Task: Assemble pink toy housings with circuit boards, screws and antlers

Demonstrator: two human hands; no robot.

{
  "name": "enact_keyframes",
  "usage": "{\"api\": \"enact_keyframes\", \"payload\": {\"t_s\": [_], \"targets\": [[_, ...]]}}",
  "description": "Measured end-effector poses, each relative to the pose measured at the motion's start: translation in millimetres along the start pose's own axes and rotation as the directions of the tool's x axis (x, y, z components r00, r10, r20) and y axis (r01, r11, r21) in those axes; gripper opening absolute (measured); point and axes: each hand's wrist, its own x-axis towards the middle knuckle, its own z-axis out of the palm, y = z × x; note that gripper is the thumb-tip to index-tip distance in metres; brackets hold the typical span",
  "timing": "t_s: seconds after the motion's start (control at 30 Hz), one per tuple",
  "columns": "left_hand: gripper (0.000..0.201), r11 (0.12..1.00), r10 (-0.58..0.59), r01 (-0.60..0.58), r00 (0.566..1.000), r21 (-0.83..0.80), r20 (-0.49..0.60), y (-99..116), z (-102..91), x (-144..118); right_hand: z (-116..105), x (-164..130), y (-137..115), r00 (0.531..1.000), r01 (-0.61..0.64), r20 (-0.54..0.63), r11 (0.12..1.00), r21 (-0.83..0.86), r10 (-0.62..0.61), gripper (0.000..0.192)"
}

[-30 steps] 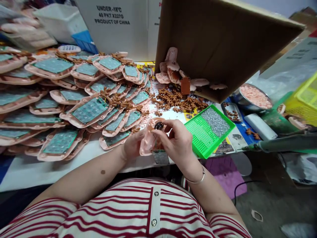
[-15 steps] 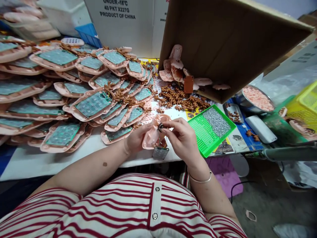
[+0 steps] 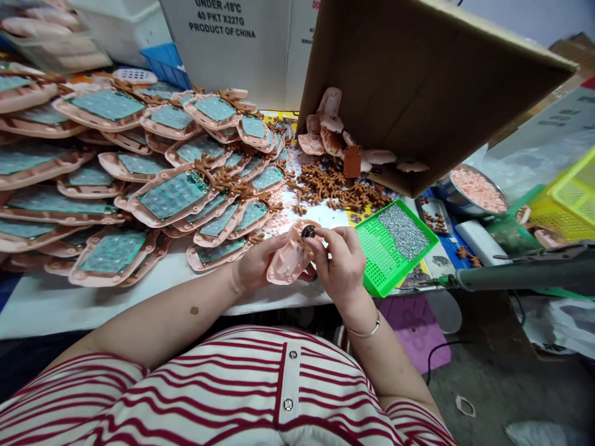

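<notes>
Left hand (image 3: 255, 263): fingers curled under a pink plastic shell (image 3: 289, 261), gripping it from below at the near table edge. Right hand (image 3: 338, 260): thumb and fingertips pinched together on a small round black part (image 3: 307, 232) at the shell's top rim. Beside the right hand: green perforated tray (image 3: 381, 251) holding fine silvery screws. Behind: overlapping pink shells with teal circuit boards (image 3: 171, 195); heap of brown moulded pieces (image 3: 332, 186).
</notes>
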Motion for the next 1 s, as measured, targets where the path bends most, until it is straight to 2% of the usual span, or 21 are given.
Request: {"api": "enact_keyframes", "payload": {"t_s": [0.17, 0.3, 0.43, 0.77, 0.87, 1.0], "targets": [[0.043, 1.0, 0.012, -0.012, 1.0, 0.025, -0.028, -1.5, -2.9, 0.1, -1.9, 0.6, -4.5, 0.996, -0.049, 0.069, 0.998, -0.037, 0.051, 0.019], [0.04, 0.999, 0.037, -0.036, 0.997, 0.011, -0.069, -0.4, -2.5, 0.1, -5.3, 4.7, -3.9, 0.975, -0.134, 0.191, 0.987, 0.084, 0.116, 0.021], [0.045, 1.0, 0.025, -0.024, 0.999, 0.02, -0.035, 2.3, 0.3, 0.0, -6.4, 6.1, -0.1, 0.967, -0.175, 0.21, 0.975, 0.139, 0.144, 0.019], [0.037, 0.996, 0.044, -0.036, 0.995, 0.085, -0.091, -3.8, -5.8, 2.8, -11.9, 10.9, -14.3, 0.942, -0.171, 0.271, 0.979, -0.112, 0.196, 0.03], [0.038, 0.996, 0.039, -0.03, 0.993, 0.081, -0.108, -1.6, -6.5, 3.3, -11.8, 11.0, -9.3, 0.942, -0.189, 0.29, 0.981, 0.039, 0.169, 0.031], [0.028, 0.992, 0.116, -0.105, 0.971, 0.065, -0.207, 2.6, -4.3, 4.3, -10.0, 8.7, 2.9, 0.939, -0.274, 0.29, 0.909, 0.313, 0.184, 0.037]]}}
